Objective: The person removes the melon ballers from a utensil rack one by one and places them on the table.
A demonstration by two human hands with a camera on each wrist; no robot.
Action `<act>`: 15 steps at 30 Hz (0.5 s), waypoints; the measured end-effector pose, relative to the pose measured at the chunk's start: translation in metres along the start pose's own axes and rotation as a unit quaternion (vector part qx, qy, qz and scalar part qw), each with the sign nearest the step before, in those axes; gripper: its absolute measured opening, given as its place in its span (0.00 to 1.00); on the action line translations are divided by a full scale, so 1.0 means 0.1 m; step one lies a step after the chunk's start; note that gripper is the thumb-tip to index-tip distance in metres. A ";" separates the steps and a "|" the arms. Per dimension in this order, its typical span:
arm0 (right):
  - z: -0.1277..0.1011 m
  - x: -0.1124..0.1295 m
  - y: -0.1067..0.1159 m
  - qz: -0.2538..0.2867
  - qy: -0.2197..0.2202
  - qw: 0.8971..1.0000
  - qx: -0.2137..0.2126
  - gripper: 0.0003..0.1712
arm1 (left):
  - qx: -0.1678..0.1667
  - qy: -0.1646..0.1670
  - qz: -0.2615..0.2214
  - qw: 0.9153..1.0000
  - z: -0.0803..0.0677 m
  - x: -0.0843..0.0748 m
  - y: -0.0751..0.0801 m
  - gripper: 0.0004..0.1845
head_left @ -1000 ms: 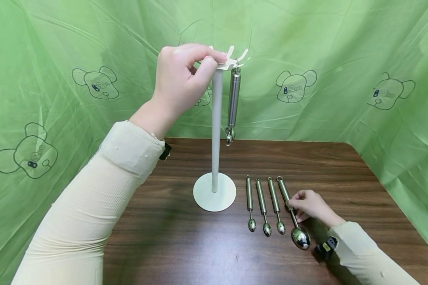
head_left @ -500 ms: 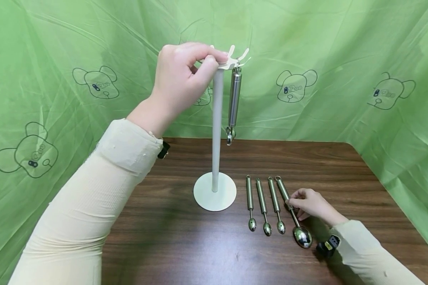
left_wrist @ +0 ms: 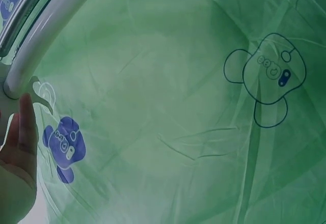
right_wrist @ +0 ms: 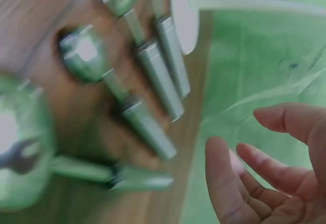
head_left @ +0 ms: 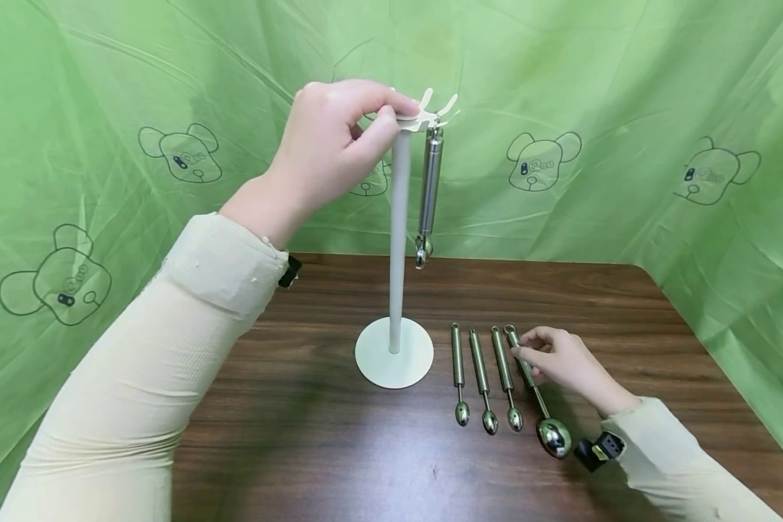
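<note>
At the top of a white hanging rack (head_left: 398, 239), my left hand (head_left: 333, 138) pinches the hooked head between thumb and fingers; its fingertips (left_wrist: 26, 117) also show at the left of the left wrist view. Steel utensils (head_left: 431, 181) with tube handles hang from a hook just right of the post. My right hand (head_left: 564, 362) is over the handle of a large metal spoon (head_left: 553, 437) lying at the right of the row. In the right wrist view its thumb and fingers stand apart, with nothing between them, beyond the handle end of the large spoon (right_wrist: 20, 147).
Three smaller steel scoops, the left one (head_left: 457, 362), the middle one (head_left: 479, 370) and the right one (head_left: 504, 366), lie side by side between the round rack base (head_left: 394, 373) and the large spoon. A green printed curtain (head_left: 626, 87) encloses the wooden table (head_left: 339, 464).
My right hand has let go of the large spoon and shifted up along its handle. Earlier the spoon turned slightly, its bowl swinging right. The left hand still holds the rack.
</note>
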State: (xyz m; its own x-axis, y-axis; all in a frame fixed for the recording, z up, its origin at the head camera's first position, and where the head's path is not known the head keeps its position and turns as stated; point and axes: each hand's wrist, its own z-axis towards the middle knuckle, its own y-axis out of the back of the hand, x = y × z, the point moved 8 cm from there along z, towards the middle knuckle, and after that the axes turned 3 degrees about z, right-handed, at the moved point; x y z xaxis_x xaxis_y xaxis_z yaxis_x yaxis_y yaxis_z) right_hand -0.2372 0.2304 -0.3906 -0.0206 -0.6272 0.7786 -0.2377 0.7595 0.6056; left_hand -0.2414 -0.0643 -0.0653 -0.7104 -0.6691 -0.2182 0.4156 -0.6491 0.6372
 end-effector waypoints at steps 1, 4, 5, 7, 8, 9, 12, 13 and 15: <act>-0.02 0.08 0.01 0.000 0.012 1.000 -0.002 0.25 | 0.004 -0.002 0.002 1.000 0.00 -0.01 0.00 0.18; -0.06 0.31 0.01 0.002 0.039 0.999 -0.006 0.21 | 0.014 -0.008 0.003 1.000 0.00 -0.02 0.01 0.18; -0.07 0.38 0.01 0.002 0.050 0.999 -0.007 0.20 | 0.018 -0.011 0.000 1.000 0.00 -0.02 0.01 0.19; -0.09 0.52 0.00 0.005 0.069 0.998 -0.006 0.19 | 0.024 -0.018 -0.004 1.000 0.00 -0.01 0.01 0.20; -0.10 0.58 0.00 0.009 0.074 0.997 -0.006 0.19 | 0.026 -0.022 -0.007 0.999 0.00 -0.01 0.02 0.20; -0.11 0.64 0.00 0.009 0.080 0.997 -0.006 0.19 | 0.028 -0.024 -0.010 0.999 0.00 0.00 0.02 0.21; -0.15 0.81 0.00 0.012 0.096 0.995 -0.006 0.19 | 0.032 -0.026 -0.019 0.999 0.00 0.02 0.03 0.21; -0.16 0.86 0.00 0.013 0.100 0.995 -0.007 0.18 | 0.033 -0.026 -0.019 0.999 0.00 0.03 0.03 0.21; -0.18 0.95 0.00 0.018 0.107 0.994 -0.005 0.18 | 0.035 -0.023 -0.021 0.999 0.00 0.05 0.03 0.21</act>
State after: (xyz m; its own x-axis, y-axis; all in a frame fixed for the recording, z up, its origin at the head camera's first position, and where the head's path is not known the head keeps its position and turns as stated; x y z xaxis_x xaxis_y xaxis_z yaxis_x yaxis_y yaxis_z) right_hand -0.2218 0.1736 -0.3134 0.1787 -0.5489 0.8166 -0.2303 0.7835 0.5771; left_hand -0.2434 -0.0691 -0.0646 -0.7527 -0.6232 -0.2122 0.3456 -0.6484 0.6784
